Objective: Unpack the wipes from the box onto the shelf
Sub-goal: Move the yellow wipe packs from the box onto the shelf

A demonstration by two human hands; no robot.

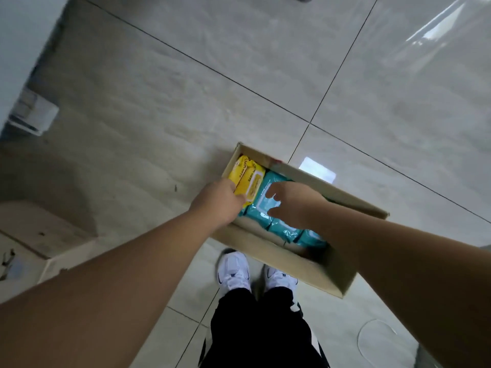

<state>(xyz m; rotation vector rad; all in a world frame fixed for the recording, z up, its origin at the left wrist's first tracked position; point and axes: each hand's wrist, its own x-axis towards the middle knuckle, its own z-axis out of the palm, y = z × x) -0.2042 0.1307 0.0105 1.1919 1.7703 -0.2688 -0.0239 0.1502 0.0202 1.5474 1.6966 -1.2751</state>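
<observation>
Yellow wipes first: two yellow packs (249,179) sit at the far-left end of the cardboard box (305,264). The left hand (219,201) has its fingers curled onto their near edge, which looks like a firm grasp. Beside them, teal packs (259,215) fill the rest of the box in a row. The right hand (293,201) hovers over the one touching the yellow, fingers and thumb spread in a loose claw with nothing in it yet. The box rests on the tiled floor (186,88), just ahead of the person's white shoes (233,269). The shelf is nowhere in this view.

This reads as the pick-up, early in the job, since the box looks close to full. The packs are soft and slick, so a pinch on the wrapper alone may slip. It would be better to get the fingers down the sides and around the body of a pack. The right hand should close across the teal pack's width and lift straight up to clear the box walls, so the neighbours aren't dragged out with it. The packs are wedged tight, so the box itself may lift with them.
</observation>
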